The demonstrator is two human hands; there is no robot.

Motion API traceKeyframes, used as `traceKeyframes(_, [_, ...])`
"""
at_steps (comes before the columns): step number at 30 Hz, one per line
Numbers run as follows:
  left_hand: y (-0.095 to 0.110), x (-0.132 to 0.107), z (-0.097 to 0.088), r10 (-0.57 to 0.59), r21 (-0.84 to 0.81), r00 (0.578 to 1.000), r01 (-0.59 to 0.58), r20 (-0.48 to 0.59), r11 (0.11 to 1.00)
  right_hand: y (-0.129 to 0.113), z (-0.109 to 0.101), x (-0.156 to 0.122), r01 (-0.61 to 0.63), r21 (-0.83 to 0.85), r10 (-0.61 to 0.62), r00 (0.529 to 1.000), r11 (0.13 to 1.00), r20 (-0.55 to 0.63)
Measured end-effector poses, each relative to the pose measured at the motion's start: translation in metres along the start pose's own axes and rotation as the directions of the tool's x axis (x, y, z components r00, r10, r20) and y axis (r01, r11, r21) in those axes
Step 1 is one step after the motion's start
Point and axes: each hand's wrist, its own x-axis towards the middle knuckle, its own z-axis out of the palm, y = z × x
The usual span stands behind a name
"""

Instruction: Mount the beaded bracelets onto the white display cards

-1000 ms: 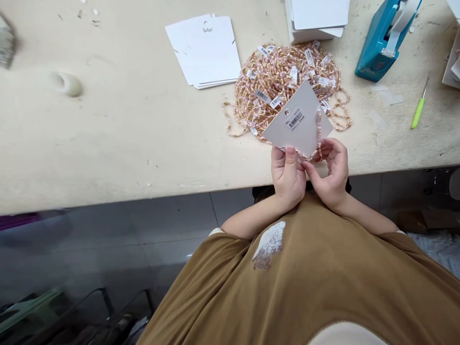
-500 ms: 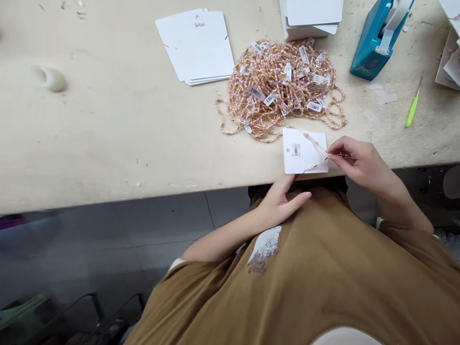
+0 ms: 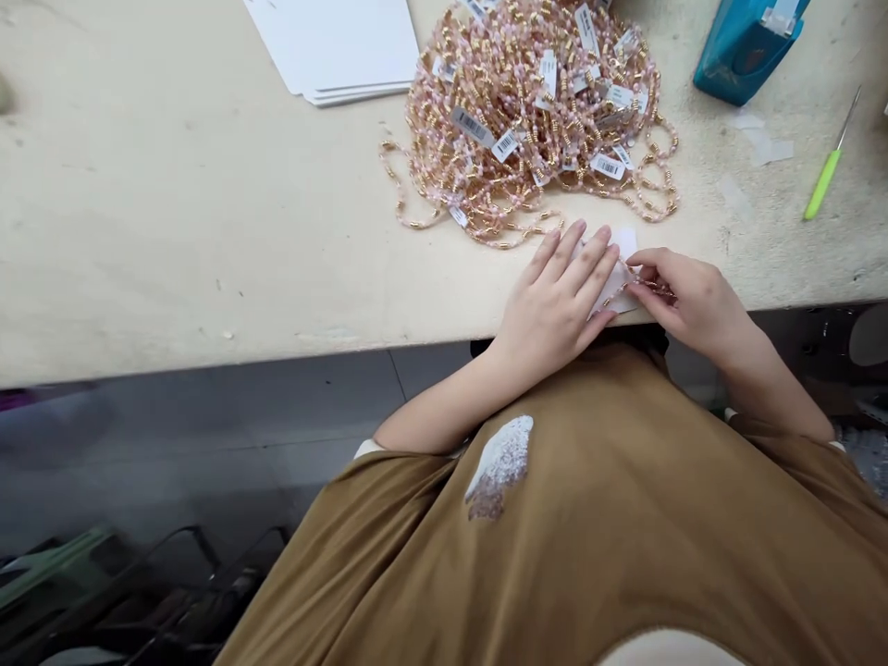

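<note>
My left hand [image 3: 561, 291] lies flat, fingers stretched out, over a small white card [image 3: 625, 242] at the table's front edge. It covers most of the card. A pink and gold beaded strand [image 3: 611, 298] crosses the card's right part, and my right hand [image 3: 684, 291] pinches its gathered beads beside the card's right edge. Just beyond the hands lies a large heap of similar beaded strands [image 3: 527, 120] with white barcode tags.
A stack of larger white cards [image 3: 339, 46] is at the back left of the heap. A blue tape dispenser [image 3: 746, 55] stands at the back right, near clear tape scraps [image 3: 767, 146] and a green-handled awl [image 3: 824, 185]. The wooden table [image 3: 173, 231] ends just before my body.
My left hand has moved up from below the card's edge and now lies on the card. My right hand still pinches the strand. The view has shifted nearer to the table.
</note>
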Motion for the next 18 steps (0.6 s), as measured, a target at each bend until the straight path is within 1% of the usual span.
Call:
traceKeyframes(2, [-0.007, 0.001, 0.003, -0.005, -0.048, 1.000, 0.005, -0.004, 0.999, 0.000, 0.002, -0.002, -0.005, -0.046, 0.003, 0.999, 0.999, -0.045])
traceKeyframes(3, [-0.011, 0.000, 0.004, 0.003, -0.073, 1.000, -0.005, -0.023, 0.997, -0.001, 0.003, -0.003, -0.006, -0.062, 0.002, 0.998, 0.998, -0.060])
traceKeyframes(5, [-0.021, -0.001, 0.005, 0.038, -0.100, 0.996, -0.045, -0.076, 0.994, -0.001, 0.006, -0.004, 0.004, -0.068, -0.009, 0.997, 0.998, -0.076])
traceKeyframes(7, [-0.030, -0.001, 0.007, 0.095, -0.074, 0.989, -0.104, -0.116, 0.992, 0.000, 0.010, -0.005, 0.034, -0.071, -0.040, 0.994, 0.997, -0.099])
traceKeyframes(10, [-0.036, -0.001, 0.010, 0.187, 0.060, 0.969, -0.179, -0.164, 0.982, 0.003, 0.016, -0.005, 0.082, -0.132, -0.104, 0.980, 0.988, -0.170])
traceKeyframes(13, [-0.034, -0.001, 0.012, 0.282, 0.230, 0.932, -0.230, -0.228, 0.946, 0.007, 0.021, -0.004, 0.139, -0.255, -0.199, 0.953, 0.957, -0.227])
traceKeyframes(16, [-0.029, 0.002, 0.014, 0.371, 0.379, 0.890, -0.257, -0.266, 0.889, 0.011, 0.022, -0.001, 0.180, -0.338, -0.264, 0.939, 0.924, -0.220])
traceKeyframes(18, [-0.026, 0.004, 0.015, 0.370, 0.420, 0.888, -0.237, -0.272, 0.876, 0.012, 0.022, 0.001, 0.171, -0.339, -0.254, 0.942, 0.925, -0.219])
